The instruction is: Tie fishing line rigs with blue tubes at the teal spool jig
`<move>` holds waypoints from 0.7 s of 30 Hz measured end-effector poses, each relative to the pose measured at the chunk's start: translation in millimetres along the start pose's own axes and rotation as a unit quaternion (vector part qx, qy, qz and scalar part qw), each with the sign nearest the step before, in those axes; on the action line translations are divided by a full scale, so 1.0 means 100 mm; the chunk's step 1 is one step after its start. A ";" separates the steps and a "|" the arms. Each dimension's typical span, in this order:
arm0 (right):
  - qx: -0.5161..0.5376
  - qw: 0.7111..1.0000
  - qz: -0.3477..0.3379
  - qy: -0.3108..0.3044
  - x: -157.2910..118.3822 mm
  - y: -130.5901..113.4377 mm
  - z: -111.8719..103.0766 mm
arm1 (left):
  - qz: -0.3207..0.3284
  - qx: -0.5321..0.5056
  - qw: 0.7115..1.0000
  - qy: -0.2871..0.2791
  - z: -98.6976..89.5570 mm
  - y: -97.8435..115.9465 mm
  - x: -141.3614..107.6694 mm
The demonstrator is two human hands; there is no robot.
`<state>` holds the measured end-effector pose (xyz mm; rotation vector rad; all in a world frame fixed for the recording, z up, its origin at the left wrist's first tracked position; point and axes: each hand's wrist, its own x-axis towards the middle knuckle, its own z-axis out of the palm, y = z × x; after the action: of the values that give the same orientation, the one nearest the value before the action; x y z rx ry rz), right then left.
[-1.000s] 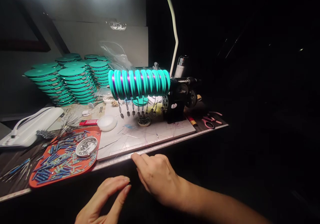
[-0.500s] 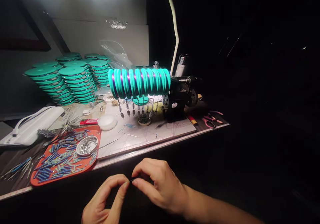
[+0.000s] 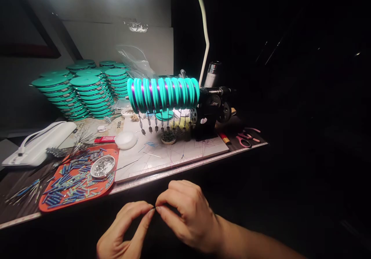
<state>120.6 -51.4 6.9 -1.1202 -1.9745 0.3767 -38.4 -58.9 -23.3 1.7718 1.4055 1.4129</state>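
Low in the head view, my left hand (image 3: 127, 228) and my right hand (image 3: 185, 214) meet fingertip to fingertip in front of the table edge. Each is closed in a pinch of thumb and forefinger. A tiny dark piece shows between the fingertips, too small to name. Beyond them, a row of teal spools (image 3: 164, 95) with purple line sits on a black winding machine (image 3: 206, 126). Small metal weights hang below the spools over a round dish (image 3: 168, 137) of dark bits.
An orange tray (image 3: 111, 151) at the left holds many blue tubes and a white bowl (image 3: 102, 167) of small metal parts. Stacks of teal spools (image 3: 85, 81) stand behind. Pink scissors (image 3: 244, 141) lie right, near a flask (image 3: 211, 75). A white lamp arm (image 3: 206, 31) rises behind.
The fingertips of my two hands have come closer together, and my right thumb and forefinger have closed into a tighter pinch. The view has shifted slightly.
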 end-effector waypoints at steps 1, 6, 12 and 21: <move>-0.015 1.000 -0.007 -0.003 0.00 0.00 0.01 | 0.010 0.006 1.000 -0.004 0.00 -0.02 0.00; -0.068 0.997 -0.013 -0.022 0.00 0.00 0.03 | 0.056 0.027 0.998 -0.031 -0.02 -0.07 -0.01; -0.095 0.994 -0.021 -0.038 -0.01 0.00 0.03 | 0.075 0.045 0.995 -0.041 -0.03 -0.09 -0.01; -0.126 0.990 -0.025 -0.056 -0.01 0.01 0.05 | 0.117 0.087 0.988 -0.053 -0.05 -0.11 -0.02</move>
<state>117.7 -51.2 2.8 -1.2262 -2.1904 0.1689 -47.2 -57.7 -32.1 2.1520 1.3341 1.3185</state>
